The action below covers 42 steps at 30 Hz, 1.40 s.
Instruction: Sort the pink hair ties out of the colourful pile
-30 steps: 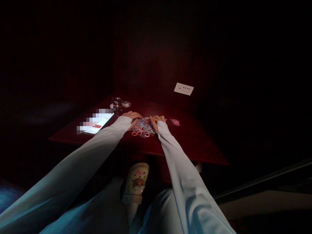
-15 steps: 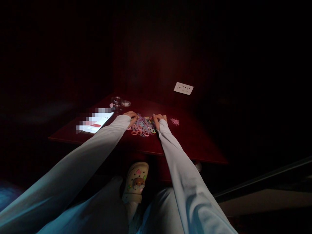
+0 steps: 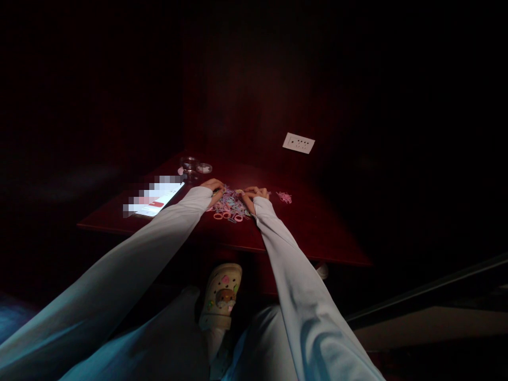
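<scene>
A pile of small colourful bands and rings lies on the dark red table. At the pile's left edge rests my left hand, its fingers curved over the bands. My right hand reaches over the right side of the pile, fingers bent toward its middle. Whether either hand pinches a band is too small to make out. A little heap of pink bands sits apart, to the right of my right hand.
A lit phone lies at the table's left. Behind it stand a clear jar and a round lid. A white socket plate is on the back wall. Below the table's front edge shows a decorated clog.
My right hand has shifted left, further over the pile, and now covers more of its right side. My left hand has hardly moved.
</scene>
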Tool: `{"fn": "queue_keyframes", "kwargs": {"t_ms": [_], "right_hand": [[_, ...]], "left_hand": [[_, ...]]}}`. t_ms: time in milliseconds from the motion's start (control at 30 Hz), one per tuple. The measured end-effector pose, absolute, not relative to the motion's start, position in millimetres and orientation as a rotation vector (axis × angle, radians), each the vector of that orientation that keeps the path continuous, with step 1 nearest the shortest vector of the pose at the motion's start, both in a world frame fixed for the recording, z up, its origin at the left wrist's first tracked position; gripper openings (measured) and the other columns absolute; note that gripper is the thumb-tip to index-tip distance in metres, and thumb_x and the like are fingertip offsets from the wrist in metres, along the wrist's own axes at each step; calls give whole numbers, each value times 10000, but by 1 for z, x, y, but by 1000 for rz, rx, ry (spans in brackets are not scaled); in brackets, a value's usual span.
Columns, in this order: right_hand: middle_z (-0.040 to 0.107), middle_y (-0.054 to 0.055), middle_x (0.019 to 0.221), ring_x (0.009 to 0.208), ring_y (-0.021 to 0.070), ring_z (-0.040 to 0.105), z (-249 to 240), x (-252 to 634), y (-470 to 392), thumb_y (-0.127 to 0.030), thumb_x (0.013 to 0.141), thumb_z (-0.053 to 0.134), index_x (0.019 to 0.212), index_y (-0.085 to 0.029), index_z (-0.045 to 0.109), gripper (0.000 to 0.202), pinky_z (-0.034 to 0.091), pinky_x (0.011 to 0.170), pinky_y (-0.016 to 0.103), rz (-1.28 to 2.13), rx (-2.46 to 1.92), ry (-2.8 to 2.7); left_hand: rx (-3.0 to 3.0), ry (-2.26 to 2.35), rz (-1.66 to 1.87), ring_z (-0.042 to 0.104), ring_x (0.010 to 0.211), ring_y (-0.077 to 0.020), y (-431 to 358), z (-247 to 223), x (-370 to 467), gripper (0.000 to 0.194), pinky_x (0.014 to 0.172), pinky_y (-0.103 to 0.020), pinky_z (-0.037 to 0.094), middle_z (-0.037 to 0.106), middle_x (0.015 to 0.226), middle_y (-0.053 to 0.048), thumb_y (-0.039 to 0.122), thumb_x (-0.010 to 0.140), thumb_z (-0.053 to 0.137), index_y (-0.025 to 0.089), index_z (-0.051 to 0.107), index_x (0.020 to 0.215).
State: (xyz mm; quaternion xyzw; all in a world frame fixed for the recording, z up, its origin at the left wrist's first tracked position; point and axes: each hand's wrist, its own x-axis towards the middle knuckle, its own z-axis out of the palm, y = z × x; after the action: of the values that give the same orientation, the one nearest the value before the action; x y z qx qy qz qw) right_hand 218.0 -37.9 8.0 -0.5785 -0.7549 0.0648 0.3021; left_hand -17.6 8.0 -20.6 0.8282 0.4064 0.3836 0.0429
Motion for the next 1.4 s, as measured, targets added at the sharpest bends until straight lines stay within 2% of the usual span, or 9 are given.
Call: {"fn": "queue_keyframes", "kwargs": {"t_ms": [200,433,567,733,933,1100,1233,1400], "right_hand": [[729,8,1121,1113,239,475,15,220,-38,-510,1059,455,869,-322,843,471,324,1075,444,267,-1554,-1828],[732,20,915,1026,234,496,15,220,-38,-493,1043,472,837,-302,821,448,337,1068,437,288,-1558,-1812],[752,34,1000,1074,241,497,13,224,-37,-488,1032,465,903,-277,831,442,359,1016,394,295,-1572,-1807],[745,24,1099,1138,258,493,7,230,-34,-405,934,629,1034,-311,824,239,331,1028,399,268,-1544,-1896],[734,23,1096,1147,263,484,7,230,-33,-342,896,647,1080,-321,807,245,322,1036,401,290,-1551,-1820],[717,40,1147,1174,277,467,12,227,-35,-406,899,677,1091,-324,812,249,310,1050,429,318,-1663,-1763],[695,35,1180,1181,276,458,12,227,-33,-392,898,683,1150,-359,803,281,309,1064,438,337,-1652,-1817],[681,37,1167,1153,271,455,6,226,-31,-417,914,659,1115,-377,817,259,328,1037,433,265,-1604,-1898]], "left_hand": [[2676,1226,1092,628,1064,-241,-1,-15,-19,387,1005,-405,520,728,1238,-61,388,995,426,230,770,1071],[2634,1348,975,603,1092,-250,-8,-9,-15,395,956,-395,523,743,1242,-31,409,986,443,246,801,1019],[2611,1399,1042,591,1081,-241,-7,-13,-10,372,957,-394,520,747,1226,-14,380,969,449,267,800,1014],[2595,1421,1065,593,1075,-246,-6,-16,-7,349,939,-396,518,757,1206,-4,382,956,469,277,802,965],[2598,1417,1090,587,1060,-238,-5,-17,-7,337,935,-386,508,752,1227,-5,370,964,472,275,794,987],[2594,1430,1018,581,1097,-249,-10,-9,-8,326,950,-402,509,740,1238,-8,354,970,475,275,788,1010],[2627,1367,945,589,1110,-251,-13,-3,-9,337,974,-412,508,736,1253,-18,376,982,465,261,776,1046],[2621,1376,967,592,1091,-248,-14,-1,-10,330,977,-409,510,743,1234,-18,381,976,471,267,779,1014]]}}
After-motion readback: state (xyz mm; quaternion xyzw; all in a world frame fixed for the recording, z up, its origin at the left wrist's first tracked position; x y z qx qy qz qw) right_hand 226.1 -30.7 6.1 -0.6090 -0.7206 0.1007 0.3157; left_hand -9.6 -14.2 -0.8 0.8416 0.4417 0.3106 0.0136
